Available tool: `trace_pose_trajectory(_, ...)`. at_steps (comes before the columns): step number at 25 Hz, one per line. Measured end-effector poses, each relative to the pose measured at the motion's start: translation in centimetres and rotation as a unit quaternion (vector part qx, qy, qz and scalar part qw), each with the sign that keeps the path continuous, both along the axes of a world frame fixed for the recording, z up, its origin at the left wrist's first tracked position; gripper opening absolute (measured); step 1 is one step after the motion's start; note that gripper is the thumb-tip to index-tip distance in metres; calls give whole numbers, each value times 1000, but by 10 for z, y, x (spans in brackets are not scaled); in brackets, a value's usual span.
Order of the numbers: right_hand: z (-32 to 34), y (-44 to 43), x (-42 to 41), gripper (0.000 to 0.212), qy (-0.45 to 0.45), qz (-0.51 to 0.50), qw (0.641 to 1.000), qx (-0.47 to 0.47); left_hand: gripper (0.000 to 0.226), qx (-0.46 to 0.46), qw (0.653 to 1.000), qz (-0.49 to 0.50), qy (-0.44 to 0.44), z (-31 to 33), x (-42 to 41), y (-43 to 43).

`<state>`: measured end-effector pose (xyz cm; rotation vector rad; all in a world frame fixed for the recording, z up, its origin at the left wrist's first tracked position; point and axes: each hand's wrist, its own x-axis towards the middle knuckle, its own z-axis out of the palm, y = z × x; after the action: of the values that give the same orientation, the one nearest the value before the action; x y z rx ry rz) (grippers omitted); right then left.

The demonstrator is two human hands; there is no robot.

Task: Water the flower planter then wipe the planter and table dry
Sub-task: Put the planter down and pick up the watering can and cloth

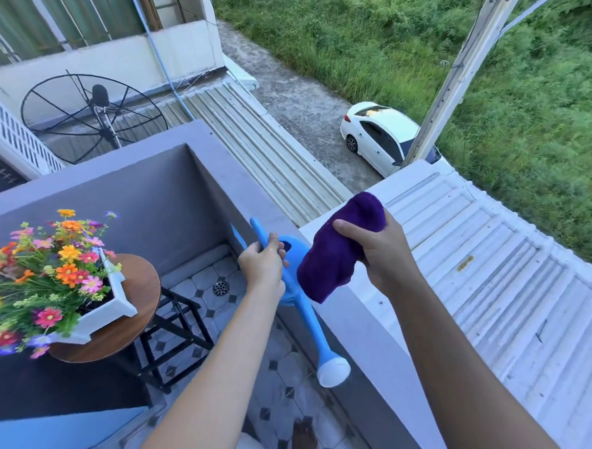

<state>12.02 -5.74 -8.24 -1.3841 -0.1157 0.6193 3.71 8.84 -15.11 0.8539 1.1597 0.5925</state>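
- At the centre of the head view, the left hand (262, 264) is curled round the handle of the blue watering can (309, 321), gripping it.
- The can hangs on the inner side of the grey balcony wall (358, 323). Its long spout slopes down toward the lower middle of the frame and ends in a white sprinkler head (334, 371). Whether the can touches the wall cannot be told.
- Just right of centre, the right hand (383, 251) clutches a bunched purple cloth (336, 253), with the thumb across its front and the fingers wrapped behind. The cloth is held above the wall's top edge and covers part of the can's body.
- At the left edge, a white planter (106, 313) filled with orange, pink, yellow and purple flowers (61, 262) sits on a round wooden table (141, 290) with a black frame. It is well apart from both hands.
- Below the table and the can lies a tiled floor (275, 356) with dark diamond insets. It has a round metal drain (220, 288) in the corner.
- At the bottom edge, a bare foot (303, 439) stands on the tiles.
- In the upper left is a black mesh satellite dish (93, 117).
- Right of centre and higher, a white car (382, 137) is parked beside tall grass (518, 99).
- Across the right side spreads a white corrugated roof (491, 284).
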Motion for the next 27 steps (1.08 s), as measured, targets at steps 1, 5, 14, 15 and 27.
trace_pose_trajectory(1, -3, 11, -3, 39, -8, 8, 1000, -10, 19, 9, 1000, -4, 7, -1, -8, 11)
trace_pose_trajectory(5, -15, 65, -17, 32, -47, 36, 997, -40, 26, 39, 998, -15, 42, -17, -39, 66)
trace_pose_trajectory(14, -110, 201, -71, 30, -155, 106, 971, -149, 8, 69, 981, -61, 169, -133, -85, 191)
trace_pose_trajectory(15, -127, 213, -74, 31, -156, 108, 969, -159, 7, 76, 979, -55, 181, -153, -87, 201)
trace_pose_trajectory(27, -450, 336, -32, 29, -168, 127, 953, -218, 7, 67, 960, 15, 271, -484, -24, 321)
